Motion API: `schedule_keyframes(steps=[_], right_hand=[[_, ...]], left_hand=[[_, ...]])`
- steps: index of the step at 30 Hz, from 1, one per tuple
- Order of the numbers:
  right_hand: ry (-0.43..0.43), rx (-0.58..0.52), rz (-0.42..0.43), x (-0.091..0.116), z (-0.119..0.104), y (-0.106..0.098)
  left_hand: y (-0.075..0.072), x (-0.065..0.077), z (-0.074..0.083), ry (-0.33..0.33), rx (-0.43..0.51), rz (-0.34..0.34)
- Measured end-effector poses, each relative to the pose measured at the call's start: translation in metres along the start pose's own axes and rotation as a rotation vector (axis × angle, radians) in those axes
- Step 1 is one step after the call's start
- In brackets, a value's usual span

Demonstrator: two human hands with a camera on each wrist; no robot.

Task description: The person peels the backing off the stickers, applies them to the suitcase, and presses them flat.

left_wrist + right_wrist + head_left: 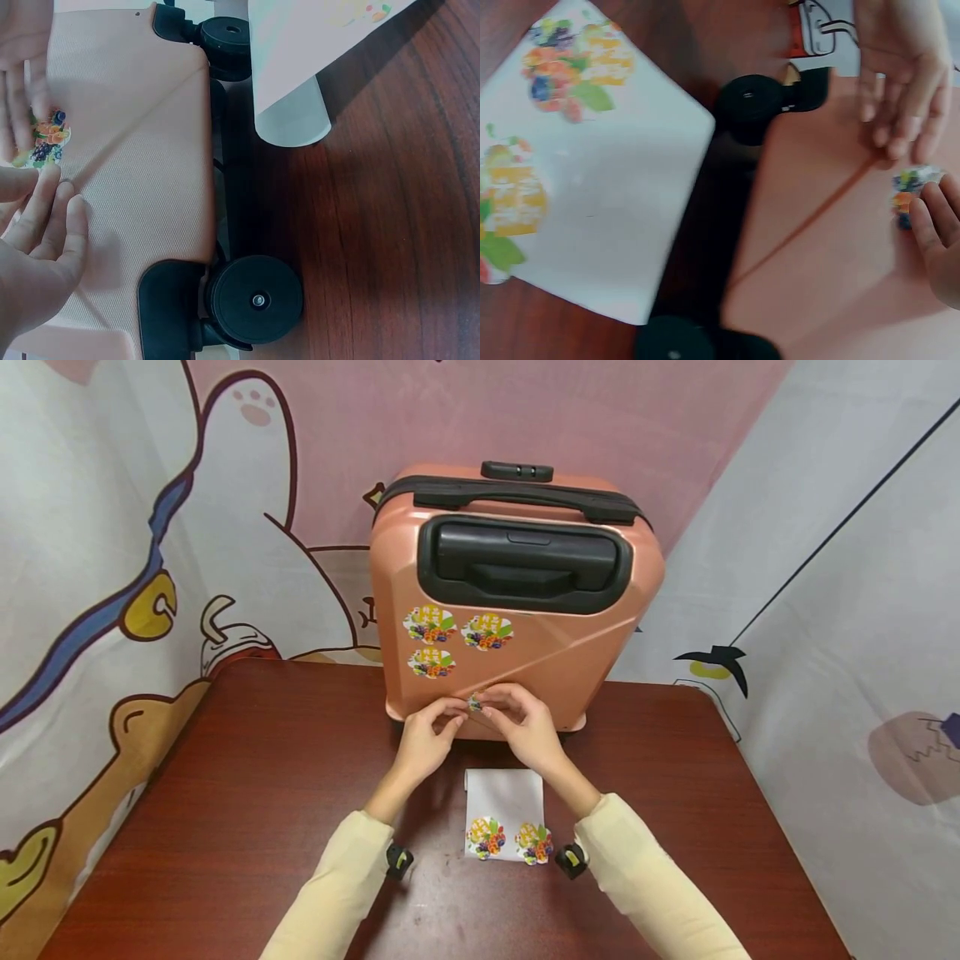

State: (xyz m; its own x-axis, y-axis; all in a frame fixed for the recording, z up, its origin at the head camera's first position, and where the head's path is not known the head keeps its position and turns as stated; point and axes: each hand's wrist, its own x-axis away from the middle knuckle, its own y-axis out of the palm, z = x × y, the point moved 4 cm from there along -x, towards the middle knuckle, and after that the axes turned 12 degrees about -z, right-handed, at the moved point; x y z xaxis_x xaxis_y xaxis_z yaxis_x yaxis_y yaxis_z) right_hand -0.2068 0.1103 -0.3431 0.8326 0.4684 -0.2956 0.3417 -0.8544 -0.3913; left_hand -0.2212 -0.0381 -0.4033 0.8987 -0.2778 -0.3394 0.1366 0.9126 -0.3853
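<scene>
A small fruit sticker (474,702) is held between both hands, close in front of the lower face of an upright pink suitcase (540,652). My left hand (426,742) pinches one side of it with thumb and fingers. From the other side, my right hand (531,733) pinches it too. Fingers partly cover its printed fruit (51,136) in the left wrist view. Higher on the suitcase are three similar stickers: two side by side, a left one (430,625) and a right one (487,632), plus a lower one (432,663) beneath the left one.
A white backing sheet (502,793) with a curled end lies on the brown table (300,827) below the hands, carrying two fruit stickers along its near edge. Black wheels (255,300) support the suitcase. Behind it hangs a cartoon-printed cloth (525,410).
</scene>
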Motion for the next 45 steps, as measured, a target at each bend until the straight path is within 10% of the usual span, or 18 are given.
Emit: schedule_keyframes(steps=[10,24,37,45], right_hand=[[0.072,0.006,-0.046,0.010,0.023,0.006],[-0.018,-0.012,-0.018,-0.001,-0.006,-0.002],[0.058,-0.003,-0.054,0.011,0.058,0.002],[0.028,-0.058,-0.041,0.004,0.019,-0.007]], left_hand=[[0.000,0.000,0.001,-0.007,0.009,0.000],[0.000,0.000,0.001,0.008,0.006,0.005],[0.002,0.001,-0.001,-0.004,0.007,0.004],[0.003,0.002,0.000,-0.005,0.006,0.006]])
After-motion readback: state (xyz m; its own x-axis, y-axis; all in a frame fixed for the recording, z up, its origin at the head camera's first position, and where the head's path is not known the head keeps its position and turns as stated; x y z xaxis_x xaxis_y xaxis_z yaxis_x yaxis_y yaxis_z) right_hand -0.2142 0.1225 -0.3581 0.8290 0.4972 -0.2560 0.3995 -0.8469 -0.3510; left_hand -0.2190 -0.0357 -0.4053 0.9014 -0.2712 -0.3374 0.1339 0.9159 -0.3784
